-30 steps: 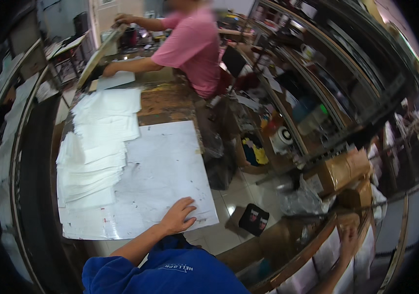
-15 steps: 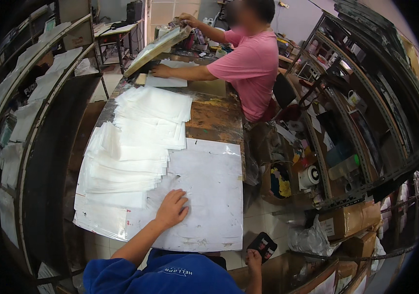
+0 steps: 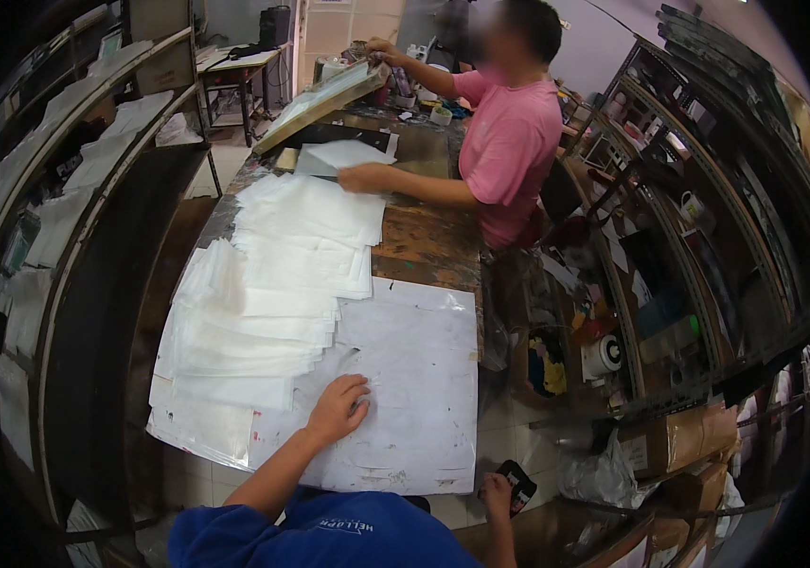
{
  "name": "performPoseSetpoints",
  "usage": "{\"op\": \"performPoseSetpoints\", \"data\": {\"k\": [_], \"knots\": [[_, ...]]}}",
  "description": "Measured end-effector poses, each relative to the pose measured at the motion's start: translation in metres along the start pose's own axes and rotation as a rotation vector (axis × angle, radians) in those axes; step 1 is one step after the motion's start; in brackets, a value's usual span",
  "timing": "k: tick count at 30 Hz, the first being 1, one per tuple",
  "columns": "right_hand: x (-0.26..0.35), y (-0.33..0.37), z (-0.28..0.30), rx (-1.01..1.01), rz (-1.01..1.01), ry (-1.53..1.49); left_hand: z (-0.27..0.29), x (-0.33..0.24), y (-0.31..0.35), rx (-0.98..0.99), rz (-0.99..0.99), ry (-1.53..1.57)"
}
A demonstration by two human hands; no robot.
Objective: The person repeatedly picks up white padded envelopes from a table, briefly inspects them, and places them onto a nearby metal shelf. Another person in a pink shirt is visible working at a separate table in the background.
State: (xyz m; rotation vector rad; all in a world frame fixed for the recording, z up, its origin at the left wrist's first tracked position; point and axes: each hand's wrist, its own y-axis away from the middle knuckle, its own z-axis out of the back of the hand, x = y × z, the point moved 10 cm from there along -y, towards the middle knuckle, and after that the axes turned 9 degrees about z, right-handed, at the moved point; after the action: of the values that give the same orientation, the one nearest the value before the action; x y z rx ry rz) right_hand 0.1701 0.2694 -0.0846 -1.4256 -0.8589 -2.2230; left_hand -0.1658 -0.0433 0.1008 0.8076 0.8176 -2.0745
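Note:
My left hand (image 3: 338, 410) rests palm down on the bare part of a white plastic-covered board (image 3: 414, 379) at the near end of the table. Its fingers are slightly bent, the thumb stands apart, and it holds nothing. Just beyond it, to the left, lies a long overlapping spread of thin white sheets (image 3: 263, 293). My right hand (image 3: 496, 494) hangs beside the board's near right corner with its fingers curled. Against it shows a flat black thing (image 3: 521, 481) with a light print; its kind is unclear, as is whether I grip it.
Across the table a person in a pink shirt (image 3: 514, 142) holds up a tilted screen-like frame (image 3: 324, 104) and a white sheet (image 3: 348, 153). Metal shelves stand left (image 3: 121, 142) and right (image 3: 698, 199). Cardboard boxes (image 3: 689, 440) sit at the lower right.
The other person has raised a white sheet from beneath the tilted frame and brought it nearer the spread sheets. My left hand stays on the board; the whole view has shifted slightly.

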Motion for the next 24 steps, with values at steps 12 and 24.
{"op": "performPoseSetpoints", "data": {"k": [12, 24], "knots": [[0.026, 0.008, -0.008, 0.037, -0.018, -0.009, 0.062, -0.007, -0.079, -0.405, 0.018, -0.195], [0.001, 0.043, 0.025, -0.119, -0.040, -0.101, -0.007, 0.054, -0.139, 0.015, -0.054, -0.864]]}}
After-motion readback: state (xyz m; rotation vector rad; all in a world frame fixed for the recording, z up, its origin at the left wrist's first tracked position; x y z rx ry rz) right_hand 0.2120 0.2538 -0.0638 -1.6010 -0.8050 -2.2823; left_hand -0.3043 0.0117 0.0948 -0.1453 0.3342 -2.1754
